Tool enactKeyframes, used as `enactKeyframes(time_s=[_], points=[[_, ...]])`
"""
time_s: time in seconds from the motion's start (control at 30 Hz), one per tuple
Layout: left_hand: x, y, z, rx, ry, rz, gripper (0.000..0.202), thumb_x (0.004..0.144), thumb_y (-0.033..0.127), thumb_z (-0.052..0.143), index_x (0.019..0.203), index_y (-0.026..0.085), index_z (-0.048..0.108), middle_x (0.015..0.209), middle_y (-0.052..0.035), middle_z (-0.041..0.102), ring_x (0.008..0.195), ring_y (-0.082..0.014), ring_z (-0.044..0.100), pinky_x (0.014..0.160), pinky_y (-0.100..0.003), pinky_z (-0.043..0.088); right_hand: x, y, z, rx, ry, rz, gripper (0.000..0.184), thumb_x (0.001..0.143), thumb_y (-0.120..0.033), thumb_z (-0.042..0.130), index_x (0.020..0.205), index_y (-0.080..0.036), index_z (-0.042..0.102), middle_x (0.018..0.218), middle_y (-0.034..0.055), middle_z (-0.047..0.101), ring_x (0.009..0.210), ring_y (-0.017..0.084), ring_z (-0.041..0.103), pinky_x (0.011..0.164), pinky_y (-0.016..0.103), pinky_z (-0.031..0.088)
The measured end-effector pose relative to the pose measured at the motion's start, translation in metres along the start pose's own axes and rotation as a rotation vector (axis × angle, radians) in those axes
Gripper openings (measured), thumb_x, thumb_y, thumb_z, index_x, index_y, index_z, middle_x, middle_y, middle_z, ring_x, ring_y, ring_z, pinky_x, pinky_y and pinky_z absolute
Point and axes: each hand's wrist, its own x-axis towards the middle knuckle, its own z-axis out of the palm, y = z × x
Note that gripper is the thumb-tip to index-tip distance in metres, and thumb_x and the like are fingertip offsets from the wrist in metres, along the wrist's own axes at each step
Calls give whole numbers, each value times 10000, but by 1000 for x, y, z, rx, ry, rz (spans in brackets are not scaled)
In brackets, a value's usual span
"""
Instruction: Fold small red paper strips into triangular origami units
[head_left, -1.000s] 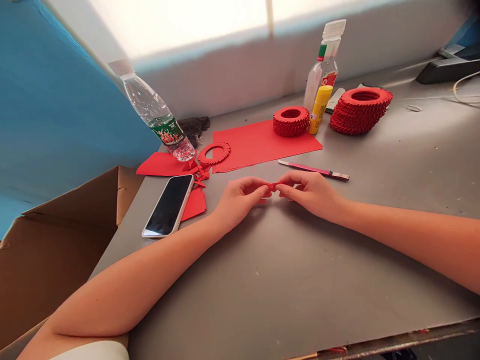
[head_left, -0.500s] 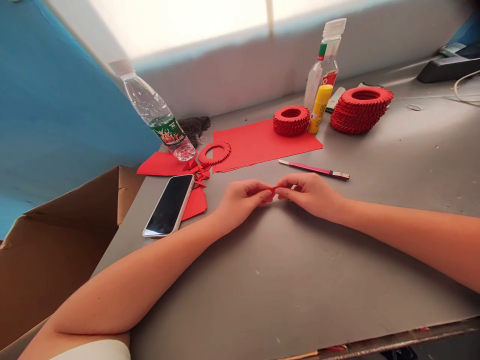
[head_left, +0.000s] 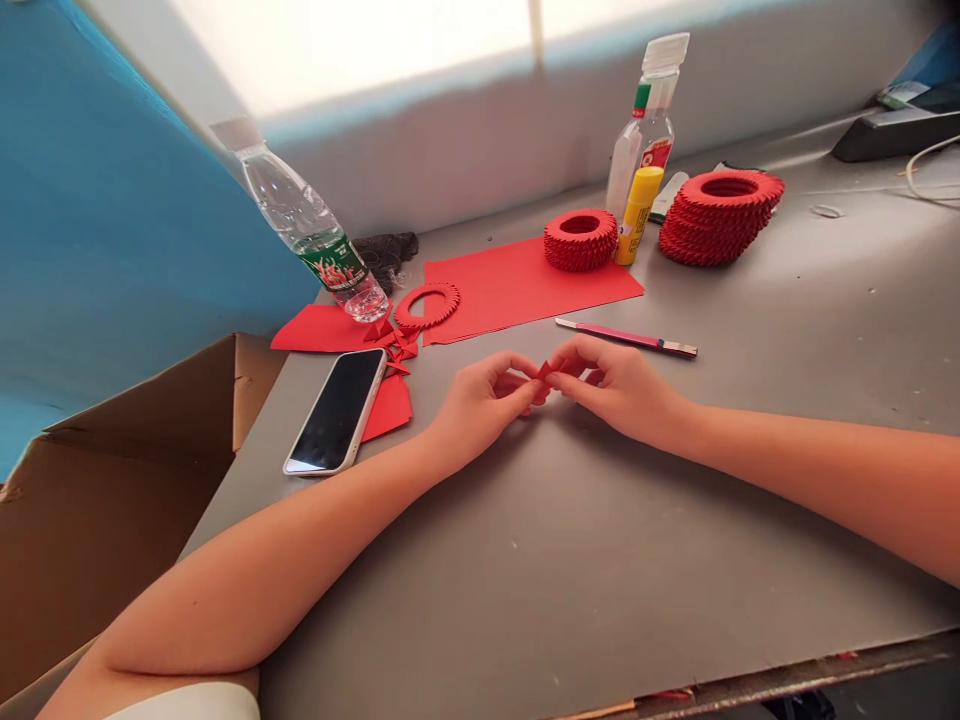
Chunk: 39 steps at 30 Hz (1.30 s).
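My left hand [head_left: 484,400] and my right hand [head_left: 615,385] meet over the middle of the grey table [head_left: 600,560], fingertips pinched together on a small folded piece of red paper [head_left: 543,370]. Most of the piece is hidden between the fingers. Both forearms rest on the table. Just behind my right hand lies a pink-handled craft knife [head_left: 626,338]. A sheet of red paper [head_left: 517,285] lies flat further back.
A phone [head_left: 337,410] lies left of my hands, with red paper scraps [head_left: 390,405] and a flat red paper ring [head_left: 427,305] near it. A water bottle [head_left: 307,235], a glue bottle [head_left: 645,140], two stacks of red paper rings [head_left: 580,240] [head_left: 720,215] stand behind. A cardboard box [head_left: 112,490] sits at left.
The red piece has been turned and pinched tighter between my fingertips; both hands have stayed in nearly the same spot.
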Motion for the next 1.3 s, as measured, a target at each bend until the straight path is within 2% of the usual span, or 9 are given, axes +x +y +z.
enactKeyframes(time_s=[0.1, 0.2, 0.37, 0.5, 0.63, 0.73, 0.97, 1.17, 1.3], points=[[-1, 3, 3, -76, -21, -64, 205, 764, 326, 594, 864, 156, 540, 761, -51, 676, 767, -186, 654, 641, -288, 525, -1, 3, 2, -107, 29, -104, 82, 822, -223, 475, 854, -200, 547, 777, 2, 624, 665, 109, 561, 565, 216, 434], [-3, 5, 3, -209, -39, -127, 260, 763, 283, 601, 979, 178, 501, 761, -40, 672, 725, -182, 659, 624, -293, 528, -1, 7, 2, -256, 59, -276, 102, 827, -195, 461, 854, -197, 559, 795, 18, 601, 636, 108, 535, 573, 231, 433], [-2, 6, -1, -370, -56, -164, 368, 752, 196, 599, 1096, 192, 470, 785, -40, 665, 722, -167, 656, 645, -271, 516, -1, 11, -1, -362, 36, -435, 191, 854, -155, 409, 876, -184, 596, 848, 55, 593, 727, 133, 562, 644, 259, 444], [0, 6, -3, -362, -68, -154, 381, 746, 238, 614, 1101, 188, 483, 814, -48, 660, 729, -168, 649, 652, -286, 516, 0, 13, -1, -292, 41, -394, 197, 856, -165, 415, 842, -189, 611, 837, 50, 592, 746, 137, 566, 665, 268, 453], [1, 5, -3, -237, -45, -64, 436, 702, 238, 665, 1106, 196, 505, 843, -50, 678, 773, -167, 642, 697, -299, 517, 1, 10, -2, -145, 49, -187, 165, 835, -259, 485, 943, -200, 595, 880, 39, 619, 740, 142, 573, 620, 264, 462], [1, 3, -3, -134, 22, 5, 390, 698, 240, 664, 1066, 177, 553, 868, -60, 691, 800, -171, 642, 751, -312, 507, 1, 7, -3, -66, 54, -80, 179, 812, -327, 518, 904, -202, 607, 857, 33, 637, 747, 151, 579, 591, 259, 459], [0, -1, -3, 119, 128, 77, 197, 703, 291, 645, 853, 167, 678, 833, -34, 696, 787, -172, 637, 753, -282, 490, 2, 4, -6, -83, 71, -94, 148, 801, -311, 535, 791, -202, 636, 772, 20, 635, 716, 147, 552, 587, 260, 429], [-1, 0, -3, 149, 119, 102, 131, 719, 233, 617, 819, 177, 680, 762, -8, 690, 736, -151, 636, 706, -253, 490, 1, 3, -5, -81, 78, -111, 134, 800, -283, 535, 762, -189, 624, 742, 9, 619, 687, 130, 534, 585, 250, 415], [0, 0, -5, 185, 142, 136, 119, 718, 213, 611, 806, 182, 684, 751, -3, 688, 727, -147, 632, 696, -248, 486, 1, 2, -5, 18, 47, -39, 148, 761, -330, 574, 782, -198, 636, 772, 7, 637, 697, 139, 553, 598, 260, 430]])
